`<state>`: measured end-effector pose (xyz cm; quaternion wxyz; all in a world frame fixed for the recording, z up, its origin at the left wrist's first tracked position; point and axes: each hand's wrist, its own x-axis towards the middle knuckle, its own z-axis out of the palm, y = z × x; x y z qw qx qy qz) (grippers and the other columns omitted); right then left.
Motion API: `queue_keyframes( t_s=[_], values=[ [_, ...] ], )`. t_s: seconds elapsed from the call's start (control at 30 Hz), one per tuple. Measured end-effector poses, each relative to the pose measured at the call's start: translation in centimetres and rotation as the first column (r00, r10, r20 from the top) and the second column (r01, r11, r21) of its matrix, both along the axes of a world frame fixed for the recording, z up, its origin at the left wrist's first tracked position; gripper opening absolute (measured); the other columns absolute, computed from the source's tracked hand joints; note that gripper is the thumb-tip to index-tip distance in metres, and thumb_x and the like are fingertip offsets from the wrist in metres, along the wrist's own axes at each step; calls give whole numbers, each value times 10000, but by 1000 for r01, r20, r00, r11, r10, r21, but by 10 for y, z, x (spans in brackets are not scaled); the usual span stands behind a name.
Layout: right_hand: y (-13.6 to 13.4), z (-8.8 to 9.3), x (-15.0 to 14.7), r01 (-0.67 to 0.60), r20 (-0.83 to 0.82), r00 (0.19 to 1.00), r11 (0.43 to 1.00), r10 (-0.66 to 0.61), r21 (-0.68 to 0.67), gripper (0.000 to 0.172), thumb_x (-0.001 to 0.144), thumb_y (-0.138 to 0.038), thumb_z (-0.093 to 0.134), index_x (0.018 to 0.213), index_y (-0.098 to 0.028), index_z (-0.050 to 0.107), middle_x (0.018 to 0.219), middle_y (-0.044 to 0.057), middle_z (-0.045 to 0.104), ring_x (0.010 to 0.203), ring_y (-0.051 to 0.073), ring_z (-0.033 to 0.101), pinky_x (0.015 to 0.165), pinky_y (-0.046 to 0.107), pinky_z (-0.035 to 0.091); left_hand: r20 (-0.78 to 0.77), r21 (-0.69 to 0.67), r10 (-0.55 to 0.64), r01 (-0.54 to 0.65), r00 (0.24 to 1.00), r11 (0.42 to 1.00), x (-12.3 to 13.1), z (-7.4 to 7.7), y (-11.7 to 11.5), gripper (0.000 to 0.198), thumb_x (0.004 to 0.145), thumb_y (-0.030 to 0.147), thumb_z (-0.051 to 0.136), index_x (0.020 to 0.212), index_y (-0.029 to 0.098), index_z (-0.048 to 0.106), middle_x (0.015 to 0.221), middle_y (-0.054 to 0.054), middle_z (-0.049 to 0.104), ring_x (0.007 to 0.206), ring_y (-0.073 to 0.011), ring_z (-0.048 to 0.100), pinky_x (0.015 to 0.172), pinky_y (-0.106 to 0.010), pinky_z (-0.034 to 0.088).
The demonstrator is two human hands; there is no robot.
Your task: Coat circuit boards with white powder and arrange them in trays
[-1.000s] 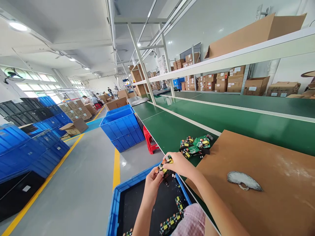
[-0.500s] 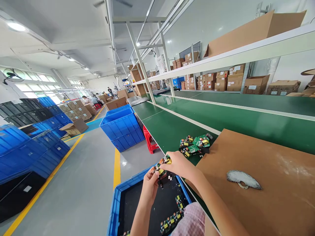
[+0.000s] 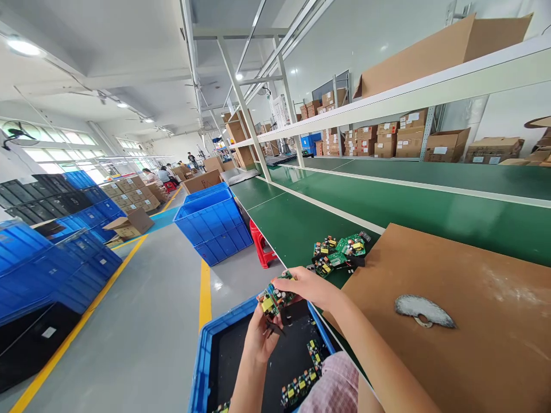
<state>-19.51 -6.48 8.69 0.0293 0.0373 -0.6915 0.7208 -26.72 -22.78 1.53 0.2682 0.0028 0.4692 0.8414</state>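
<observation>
Both my hands hold a green circuit board (image 3: 271,303) with yellow and silver parts, above a blue-rimmed bin. My left hand (image 3: 260,334) grips its near left end from below, and dark pieces hang beneath the board. My right hand (image 3: 303,285) closes over the far right end, partly hiding it. Whether it is one board or several joined together I cannot tell. Below is the bin (image 3: 201,355), lined in black, with more circuit boards (image 3: 299,385) lying along its right side. On the green bench beyond my right hand sits a pile of loose boards (image 3: 338,252).
A brown board (image 3: 486,264) covers the near bench (image 3: 275,221), with a worn half-disc blade (image 3: 425,311) on it. Beside the bench stand a red stool (image 3: 261,246) and blue crates (image 3: 213,223). A white shelf (image 3: 387,94) runs above. Stacked crates (image 3: 64,258) line the left.
The held board has turned in my hands, so its yellow parts now face me more. My left hand has shifted slightly lower and opened a little around it. The view has moved only slightly.
</observation>
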Motion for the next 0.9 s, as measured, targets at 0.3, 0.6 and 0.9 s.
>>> queue_keyframes(
  t_s=[0.3,0.6,0.9],
  values=[
    [62,-19,9,507,-58,746,508,-664,696,216,859,-328,588,794,-124,612,782,97,629,787,227,593,623,252,380,-341,-417,-226,68,913,906,-39,-14,62,385,621,464,723,806,130,673,732,-56,670,660,-158,623,545,-217,473],
    [89,-34,19,356,64,689,414,-722,838,195,878,-250,580,1008,-105,591,1011,132,613,974,233,565,716,243,391,-590,-580,-366,-61,720,812,-109,-3,145,342,626,420,711,810,132,683,798,-74,682,792,-232,622,686,-300,473],
    [96,-33,20,453,-26,727,450,-687,769,214,885,-229,548,1055,-113,604,1080,126,616,1052,242,543,840,288,404,-779,-539,-358,-257,514,802,-119,-14,115,498,824,322,548,1294,176,472,1360,-104,480,1247,-248,446,1009,-350,373]
  ],
)
